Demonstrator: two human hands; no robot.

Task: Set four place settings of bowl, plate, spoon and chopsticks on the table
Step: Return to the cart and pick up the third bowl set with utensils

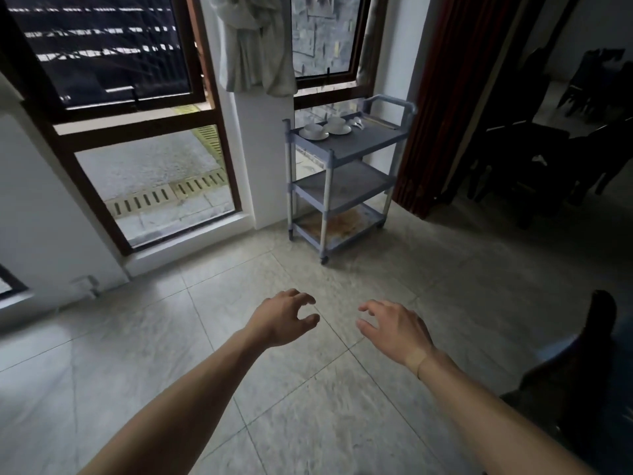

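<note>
A grey three-tier cart (346,156) stands ahead by the window. Its top shelf carries two white bowls on white plates, the left set (313,130) and the right set (336,125), with white spoons (358,122) and what look like chopsticks (383,123) beside them. My left hand (286,317) and my right hand (394,325) are stretched out in front of me over the tiled floor, well short of the cart. Both hold nothing and their fingers are curled apart.
Large dark-framed windows (144,132) fill the left wall, with a pale cloth (253,46) hanging on the white pillar. A dark red curtain (452,97) hangs right of the cart. Dark chairs and a table (548,142) stand at the far right; a dark chair back (599,337) is close by.
</note>
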